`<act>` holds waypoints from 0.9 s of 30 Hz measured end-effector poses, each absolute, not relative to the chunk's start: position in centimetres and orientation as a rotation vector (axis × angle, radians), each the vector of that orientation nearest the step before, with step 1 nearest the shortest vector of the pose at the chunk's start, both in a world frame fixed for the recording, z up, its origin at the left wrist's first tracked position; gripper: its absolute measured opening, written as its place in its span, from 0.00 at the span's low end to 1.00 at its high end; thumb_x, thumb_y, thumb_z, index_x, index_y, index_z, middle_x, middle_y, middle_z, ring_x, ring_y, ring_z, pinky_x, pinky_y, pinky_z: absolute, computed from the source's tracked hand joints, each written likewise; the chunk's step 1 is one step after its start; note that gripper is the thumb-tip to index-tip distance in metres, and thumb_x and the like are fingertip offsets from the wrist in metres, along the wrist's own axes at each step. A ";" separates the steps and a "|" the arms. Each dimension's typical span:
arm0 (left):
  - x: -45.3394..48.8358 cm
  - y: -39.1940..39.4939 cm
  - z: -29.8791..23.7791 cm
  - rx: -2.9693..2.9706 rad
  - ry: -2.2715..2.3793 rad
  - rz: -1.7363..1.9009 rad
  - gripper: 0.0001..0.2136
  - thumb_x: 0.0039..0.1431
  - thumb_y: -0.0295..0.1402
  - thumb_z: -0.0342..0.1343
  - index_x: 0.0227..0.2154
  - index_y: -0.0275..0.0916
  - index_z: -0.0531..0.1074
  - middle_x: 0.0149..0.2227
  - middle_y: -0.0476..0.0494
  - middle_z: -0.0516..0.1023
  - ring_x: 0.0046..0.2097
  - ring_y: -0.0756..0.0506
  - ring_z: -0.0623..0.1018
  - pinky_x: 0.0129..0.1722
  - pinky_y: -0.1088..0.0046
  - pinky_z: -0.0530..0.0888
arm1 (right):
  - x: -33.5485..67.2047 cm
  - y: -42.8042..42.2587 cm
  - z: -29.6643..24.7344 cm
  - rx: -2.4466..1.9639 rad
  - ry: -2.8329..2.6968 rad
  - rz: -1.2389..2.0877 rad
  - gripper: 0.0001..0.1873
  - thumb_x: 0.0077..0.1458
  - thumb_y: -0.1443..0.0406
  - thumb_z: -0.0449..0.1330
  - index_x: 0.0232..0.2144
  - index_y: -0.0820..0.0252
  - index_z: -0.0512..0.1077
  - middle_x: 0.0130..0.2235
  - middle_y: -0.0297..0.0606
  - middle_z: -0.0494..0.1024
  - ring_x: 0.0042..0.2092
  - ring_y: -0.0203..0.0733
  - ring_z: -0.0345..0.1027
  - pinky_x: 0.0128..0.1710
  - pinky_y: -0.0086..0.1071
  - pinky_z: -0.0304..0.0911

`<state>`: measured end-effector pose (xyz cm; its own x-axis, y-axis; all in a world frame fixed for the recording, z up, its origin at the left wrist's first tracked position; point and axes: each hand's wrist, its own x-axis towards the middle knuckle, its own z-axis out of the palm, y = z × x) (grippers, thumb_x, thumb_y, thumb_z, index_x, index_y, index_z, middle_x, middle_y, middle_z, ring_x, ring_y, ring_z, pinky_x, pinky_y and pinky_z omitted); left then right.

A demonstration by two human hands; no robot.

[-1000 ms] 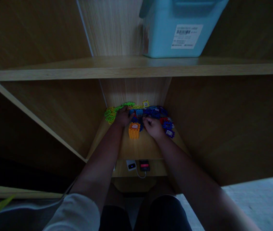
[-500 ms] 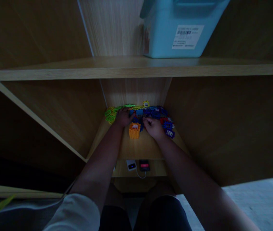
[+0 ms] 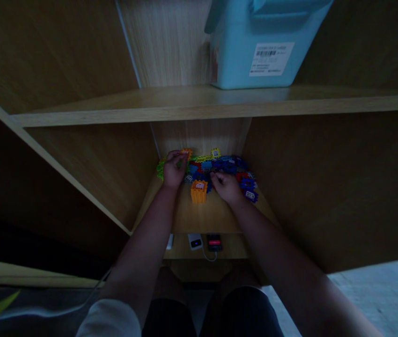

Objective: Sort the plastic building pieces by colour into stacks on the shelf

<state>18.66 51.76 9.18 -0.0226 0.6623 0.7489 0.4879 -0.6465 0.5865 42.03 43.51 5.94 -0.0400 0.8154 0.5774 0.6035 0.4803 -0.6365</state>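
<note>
An orange building piece [image 3: 187,152] is pinched between the fingers of my left hand [image 3: 174,169], just above the green and yellow pieces. My right hand [image 3: 225,186] rests beside the blue pieces [image 3: 227,164], fingers curled together; whether anything is in them is hidden. Between my hands, nearer me, stands a neat stack of orange pieces [image 3: 199,192], the top one bearing a printed mark. A yellow piece [image 3: 215,153] lies at the back of the pile. Red and blue pieces [image 3: 248,182] spread to the right of my right hand.
A light blue plastic bin [image 3: 255,56] with a white label stands on the upper shelf [image 3: 171,96]. Wooden side walls enclose the lower compartment. On a ledge below lie a white device [image 3: 195,242] and a dark phone-like device [image 3: 214,242] with a white cable.
My left hand has lifted from the pile and turned, now with an orange piece in its fingers. My right hand has stayed nearly in place. The view has shifted slightly.
</note>
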 end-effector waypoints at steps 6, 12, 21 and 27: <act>17.4 50.1 9.1 1.443 1.038 1.865 0.14 0.58 0.45 0.70 0.40 0.41 0.83 0.45 0.43 0.85 0.46 0.44 0.83 0.55 0.59 0.82 | 41.9 43.3 6.0 -1.219 -1.756 0.199 0.31 0.72 0.45 0.49 0.21 0.54 0.62 0.21 0.32 0.66 0.25 0.38 0.60 0.29 0.35 0.49; 17.4 47.1 8.7 1.115 0.760 1.756 0.26 0.50 0.42 0.77 0.50 0.49 0.74 0.43 0.51 0.82 0.45 0.48 0.84 0.52 0.64 0.84 | 42.0 42.9 6.5 -1.195 -1.752 0.134 0.29 0.74 0.46 0.49 0.23 0.54 0.62 0.23 0.33 0.68 0.27 0.39 0.61 0.31 0.35 0.52; 18.0 46.1 8.0 1.124 0.711 1.612 0.20 0.54 0.40 0.75 0.45 0.47 0.73 0.48 0.50 0.83 0.51 0.46 0.84 0.57 0.58 0.83 | 41.7 41.4 7.9 -1.056 -1.705 0.039 0.19 0.75 0.51 0.53 0.36 0.53 0.72 0.35 0.39 0.78 0.39 0.46 0.73 0.42 0.38 0.67; 18.4 45.3 8.6 1.113 0.629 1.572 0.19 0.51 0.41 0.77 0.41 0.45 0.74 0.45 0.51 0.83 0.48 0.48 0.84 0.56 0.63 0.82 | 41.1 40.8 8.4 -0.962 -1.723 -0.063 0.09 0.72 0.56 0.59 0.44 0.52 0.77 0.40 0.40 0.81 0.44 0.49 0.75 0.48 0.43 0.71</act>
<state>18.43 45.32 8.62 -0.0053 0.9424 0.3344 -0.4511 -0.3007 0.8403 41.15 40.81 8.41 -0.0617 0.5627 0.8244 0.6212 0.6681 -0.4095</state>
